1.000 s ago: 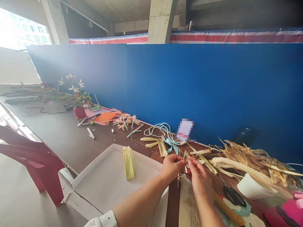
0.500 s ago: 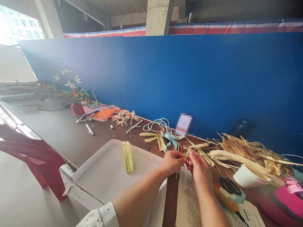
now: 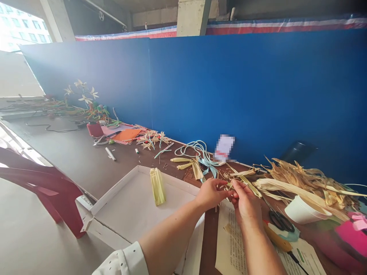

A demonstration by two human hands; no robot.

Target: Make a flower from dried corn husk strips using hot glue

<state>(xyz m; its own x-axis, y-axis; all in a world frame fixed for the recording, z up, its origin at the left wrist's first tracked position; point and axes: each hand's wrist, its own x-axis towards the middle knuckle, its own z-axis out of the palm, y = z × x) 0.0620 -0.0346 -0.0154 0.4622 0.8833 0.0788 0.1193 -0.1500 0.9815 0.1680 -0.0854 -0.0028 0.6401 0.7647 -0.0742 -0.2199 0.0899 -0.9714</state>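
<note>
My left hand (image 3: 212, 194) and my right hand (image 3: 246, 201) meet over the table, fingers pinched close together. Between the fingertips shows a thin yellow-green corn husk strip (image 3: 229, 185), mostly hidden by the fingers. Just behind them lie pale husk scraps and rolled husk pieces (image 3: 183, 166) with light blue ribbon (image 3: 210, 170). To the left, a folded pale-green corn husk (image 3: 158, 187) rests in a shallow white box lid (image 3: 120, 214). Beneath my right forearm is a printed sheet (image 3: 229, 240).
A heap of dry husks (image 3: 304, 181), a white cup (image 3: 306, 210), black scissors (image 3: 281, 221) and a yellow-handled tool (image 3: 276, 238) lie on the right. Light cord (image 3: 195, 147) and husk flowers (image 3: 155, 139) lie farther back. A blue partition (image 3: 229, 88) borders the table; a red chair (image 3: 54, 191) stands left.
My view has tilted and shifted slightly. Both hands stay together at nearly the same spot, with the fingers moved a little around the strip.
</note>
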